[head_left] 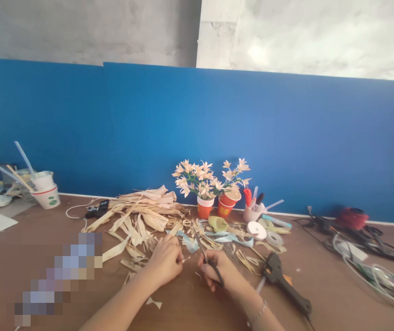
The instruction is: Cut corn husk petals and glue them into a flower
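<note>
My right hand (219, 272) grips a pair of scissors (202, 246) by the dark handles, with the blades pointing up and away over the table. To its left, my left hand (166, 261) is closed in a pinch. A tiny pale bit shows at its fingertips, too small to name. Dried corn husks (145, 216) lie in a loose heap behind and left of the left hand. Strips of light blue ribbon (190, 241) lie just beyond the scissors. Small husk scraps (153, 303) are scattered on the table in front of me.
Pale artificial flowers (200, 177) stand in red paper cups (204, 209) near the blue partition (148, 128). A black glue gun (286, 285) lies right of my right hand. Cables (373, 271) spread at far right; a white cup (47, 197) with straws stands left.
</note>
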